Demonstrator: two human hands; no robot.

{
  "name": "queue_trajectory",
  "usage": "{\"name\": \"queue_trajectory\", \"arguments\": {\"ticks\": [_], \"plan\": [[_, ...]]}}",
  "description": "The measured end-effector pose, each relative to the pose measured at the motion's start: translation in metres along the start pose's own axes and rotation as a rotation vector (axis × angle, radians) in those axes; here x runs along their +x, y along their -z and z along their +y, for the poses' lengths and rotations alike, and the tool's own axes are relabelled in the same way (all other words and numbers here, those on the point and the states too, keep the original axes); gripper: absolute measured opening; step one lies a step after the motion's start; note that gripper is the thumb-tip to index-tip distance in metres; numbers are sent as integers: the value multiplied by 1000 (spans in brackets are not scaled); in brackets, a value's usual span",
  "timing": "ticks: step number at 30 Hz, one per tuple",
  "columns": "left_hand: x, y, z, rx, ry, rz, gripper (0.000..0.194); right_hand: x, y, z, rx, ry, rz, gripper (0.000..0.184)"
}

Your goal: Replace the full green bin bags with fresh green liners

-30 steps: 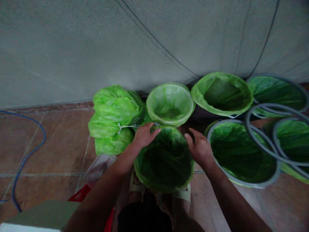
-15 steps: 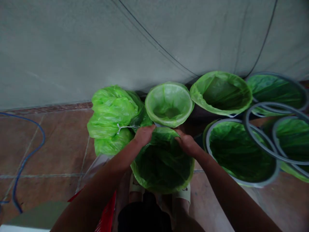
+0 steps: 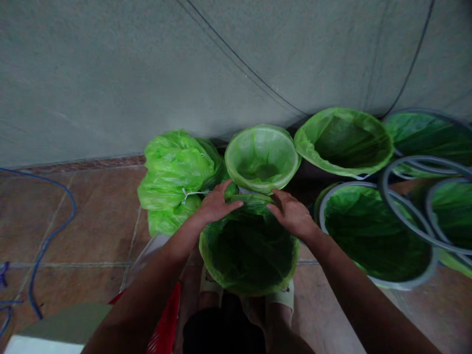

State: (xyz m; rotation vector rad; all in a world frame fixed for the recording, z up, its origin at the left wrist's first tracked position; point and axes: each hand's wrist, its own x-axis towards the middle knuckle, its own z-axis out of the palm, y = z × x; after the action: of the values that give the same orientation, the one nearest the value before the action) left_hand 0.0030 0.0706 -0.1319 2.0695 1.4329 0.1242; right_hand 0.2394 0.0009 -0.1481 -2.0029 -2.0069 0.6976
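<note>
A bin lined with a green plastic bag [image 3: 250, 287] stands between my feet, its dark mouth facing up and the bag folded over the rim. My left hand [image 3: 218, 204] is at the far left of that rim, thumb stretched over the opening and fingers apart from it. At the far right of the rim is my right hand [image 3: 291, 211], thumb and fingers spread around the edge. Neither hand grips the bag. Just beyond them sits a smaller bin with a pale green liner [image 3: 263, 135].
Stacked bundles of green bags [image 3: 177, 172] lie to the left, tied with white string. On the right stand several more lined bins, one with a grey rim [image 3: 400, 284], and a loose grey ring [image 3: 391, 206]. A blue hose [image 3: 47, 241] and a red basket [image 3: 165, 319] are at left.
Both hands have loosened from the bag's far edge, and their fingers have spread apart. The lined bin stays in place; the view has shifted slightly.
</note>
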Motion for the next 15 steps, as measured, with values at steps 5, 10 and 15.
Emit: {"name": "queue_trajectory", "arguments": {"ticks": [5,10,15], "plan": [[5,-3,-6,47,88,-46,42,29,-1,-22,7,111,-93,40],[-6,-28,-10,204,46,13,32,34,-18,-15,-68,130,-214,35],[-11,-35,-8,228,51,71,37,27,-19,-6,-108,93,-211,34]]}}
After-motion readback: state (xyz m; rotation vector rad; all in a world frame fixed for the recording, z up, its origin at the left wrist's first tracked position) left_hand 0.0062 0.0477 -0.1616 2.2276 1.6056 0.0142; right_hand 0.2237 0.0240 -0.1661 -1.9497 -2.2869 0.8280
